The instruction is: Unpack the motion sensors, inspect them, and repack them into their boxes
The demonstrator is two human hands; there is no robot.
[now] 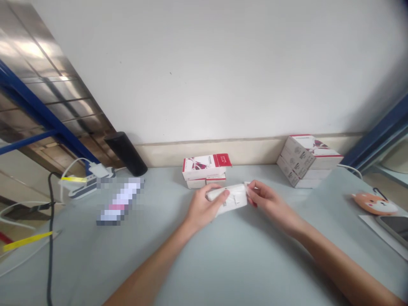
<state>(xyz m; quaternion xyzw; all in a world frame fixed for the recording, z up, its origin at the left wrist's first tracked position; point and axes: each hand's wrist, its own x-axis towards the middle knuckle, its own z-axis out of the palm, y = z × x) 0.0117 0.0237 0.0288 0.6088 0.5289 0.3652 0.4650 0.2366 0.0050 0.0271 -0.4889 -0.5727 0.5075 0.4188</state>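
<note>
Both hold wht pkg (232, 201): L fingers (221, 198) curled, R fingers (256, 188) pinched.

Near side: pale grey-blue worktop (219, 267) lies open.
Far side: low pile of white-and-red cardboard boxes (204, 170) blocks passage beyond the left fingers (213, 186).
Left side: open until a pixelated oblong (121, 200); tall black cylinder (126, 154) beyond.
Right side: gap, then white-and-red cardboard box stack (301, 163).
</note>
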